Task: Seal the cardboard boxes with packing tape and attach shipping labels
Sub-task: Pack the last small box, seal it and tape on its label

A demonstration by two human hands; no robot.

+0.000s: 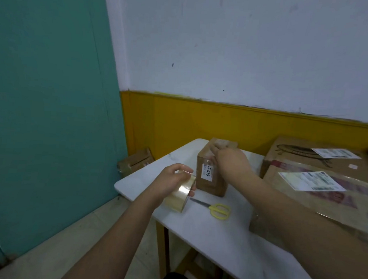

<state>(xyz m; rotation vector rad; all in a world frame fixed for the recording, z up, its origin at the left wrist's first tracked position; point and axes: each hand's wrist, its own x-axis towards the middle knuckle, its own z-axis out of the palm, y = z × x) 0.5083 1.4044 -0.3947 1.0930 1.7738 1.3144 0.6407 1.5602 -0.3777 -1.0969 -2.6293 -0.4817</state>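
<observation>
We're taping small box (214, 173) on white table (216, 237): left hand (170, 180) gripping clear tape roll (181, 192), right hand (231, 161) pinching box top (tape end likely). Next: cutting, yellow scissors (216, 209) near.

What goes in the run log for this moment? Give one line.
left hand grips tape roll | right hand holds small box upright | scissors idle on table
</observation>
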